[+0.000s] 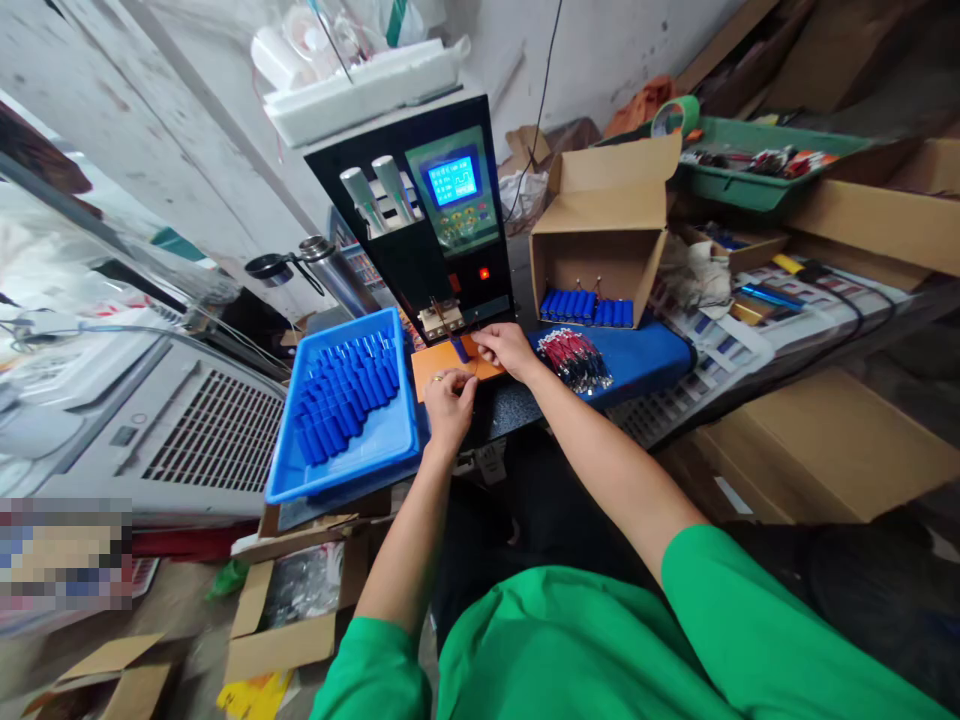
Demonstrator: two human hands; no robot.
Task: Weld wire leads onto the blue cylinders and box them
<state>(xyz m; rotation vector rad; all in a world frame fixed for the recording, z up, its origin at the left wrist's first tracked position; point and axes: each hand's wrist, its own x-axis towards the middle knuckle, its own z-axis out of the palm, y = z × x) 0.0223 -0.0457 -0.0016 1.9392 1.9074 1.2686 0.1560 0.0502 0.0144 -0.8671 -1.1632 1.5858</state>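
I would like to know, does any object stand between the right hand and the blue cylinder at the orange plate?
Nothing visible stands between the right hand and the blue cylinder at the orange plate. The fingertips are close beside it; whether they touch it is too small to tell.

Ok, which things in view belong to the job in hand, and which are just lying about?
Likely in the job:
blue cylinder on the orange board
black machine with lit screen
blue tray of cylinders
red-and-black wires

Apparently just lying about:
steel flask
green tape roll
open cartons, lower left
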